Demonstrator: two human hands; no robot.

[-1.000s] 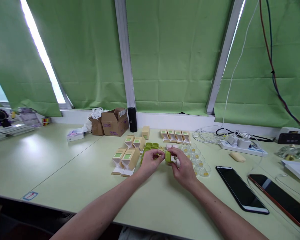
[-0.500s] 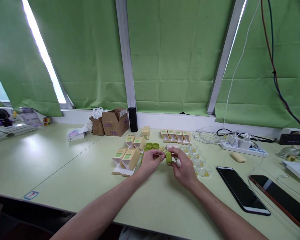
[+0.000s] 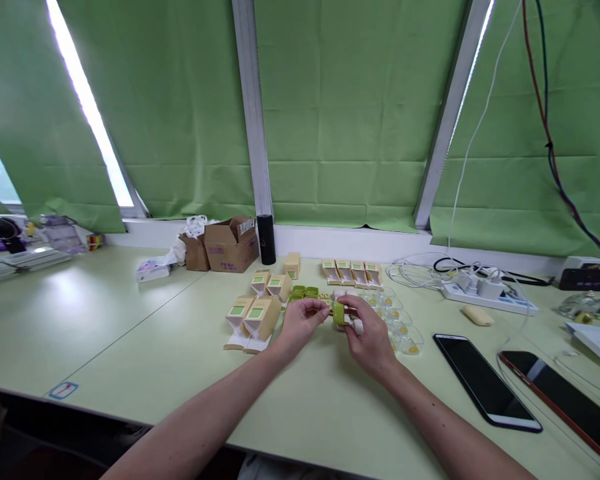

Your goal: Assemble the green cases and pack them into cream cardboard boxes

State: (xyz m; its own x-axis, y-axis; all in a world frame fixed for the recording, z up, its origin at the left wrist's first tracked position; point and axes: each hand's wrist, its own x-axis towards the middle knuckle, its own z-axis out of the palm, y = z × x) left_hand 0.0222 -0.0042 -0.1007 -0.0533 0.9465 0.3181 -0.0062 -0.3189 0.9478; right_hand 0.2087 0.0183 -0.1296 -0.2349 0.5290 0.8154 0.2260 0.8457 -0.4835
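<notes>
My right hand (image 3: 373, 337) is closed around a small green square plastic piece (image 3: 339, 313) with a white part behind it, held above the table. At the green piece's left side, my left hand (image 3: 300, 328) is in a pinch, and a tiny yellowish bit seems to show at its fingertips, too small to name. Just beyond my hands are several green square pieces (image 3: 310, 292) and small yellow pieces (image 3: 324, 297). Clear plastic domes with yellow centres (image 3: 409, 343) lie to the right, partly hidden by my right hand.
Small open cartons (image 3: 263, 317) stand left of my hands, and more cartons (image 3: 358, 272) form a row behind. A cardboard box (image 3: 230, 247) and a black cylinder (image 3: 266, 239) are at the back. Phones (image 3: 485, 380), a power strip (image 3: 523, 305) and cables lie right.
The green piece and my right hand have shifted very slightly to the right. Otherwise both hands keep nearly the same pose.
</notes>
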